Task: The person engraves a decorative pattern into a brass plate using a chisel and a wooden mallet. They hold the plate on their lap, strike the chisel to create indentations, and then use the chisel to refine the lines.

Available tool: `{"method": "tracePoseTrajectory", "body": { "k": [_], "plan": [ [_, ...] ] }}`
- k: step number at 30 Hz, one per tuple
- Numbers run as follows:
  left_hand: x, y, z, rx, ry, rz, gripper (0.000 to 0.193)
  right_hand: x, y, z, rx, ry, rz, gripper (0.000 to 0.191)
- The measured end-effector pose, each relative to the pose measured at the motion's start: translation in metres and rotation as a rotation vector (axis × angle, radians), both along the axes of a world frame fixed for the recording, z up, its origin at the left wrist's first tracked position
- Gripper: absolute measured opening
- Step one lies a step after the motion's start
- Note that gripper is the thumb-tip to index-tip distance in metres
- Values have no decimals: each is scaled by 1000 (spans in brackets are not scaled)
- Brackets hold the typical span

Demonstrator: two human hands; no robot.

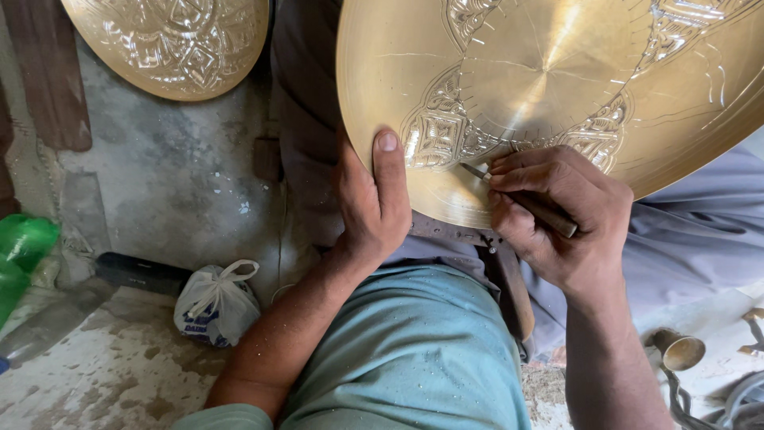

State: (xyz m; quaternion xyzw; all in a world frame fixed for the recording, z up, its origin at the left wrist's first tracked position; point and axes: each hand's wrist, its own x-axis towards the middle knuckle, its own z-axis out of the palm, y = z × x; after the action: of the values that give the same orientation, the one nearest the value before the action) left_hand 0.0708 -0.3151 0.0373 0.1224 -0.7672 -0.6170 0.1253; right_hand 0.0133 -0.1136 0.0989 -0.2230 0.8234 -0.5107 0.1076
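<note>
A large round brass plate (pixel 549 72) with engraved patterns leans over my lap. My left hand (pixel 370 203) grips its lower left rim, thumb lying on the face of the plate. My right hand (pixel 557 211) is closed around a slim engraving tool (pixel 521 199), a dark handle with a metal tip. The tip touches the plate next to an engraved diamond motif (pixel 438 131).
A second engraved brass plate (pixel 171 40) leans at the top left. On the dusty floor lie a tied white plastic bag (pixel 215 306), a green plastic bottle (pixel 24 255) at the left edge, and a small brass cup (pixel 680 349) with metal bits at the right.
</note>
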Motion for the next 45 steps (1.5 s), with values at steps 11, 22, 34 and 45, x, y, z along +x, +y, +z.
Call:
{"method": "tracePoseTrajectory", "body": {
  "k": [11,22,34,45],
  "plan": [
    [-1,0,-8,-5,2,8,32,-9,-6,1,2,-9,-6,16],
    [-2,1,-12,-10,-50,2,32,-13,-10,-2,21,17,-30,15],
    [-4,-1,-11,-16,-46,-2,32,-16,-9,0,-8,-34,0,13],
    [-4,-1,-13,-29,-44,1,31,-15,0,0,17,-96,33,11]
  ]
}}
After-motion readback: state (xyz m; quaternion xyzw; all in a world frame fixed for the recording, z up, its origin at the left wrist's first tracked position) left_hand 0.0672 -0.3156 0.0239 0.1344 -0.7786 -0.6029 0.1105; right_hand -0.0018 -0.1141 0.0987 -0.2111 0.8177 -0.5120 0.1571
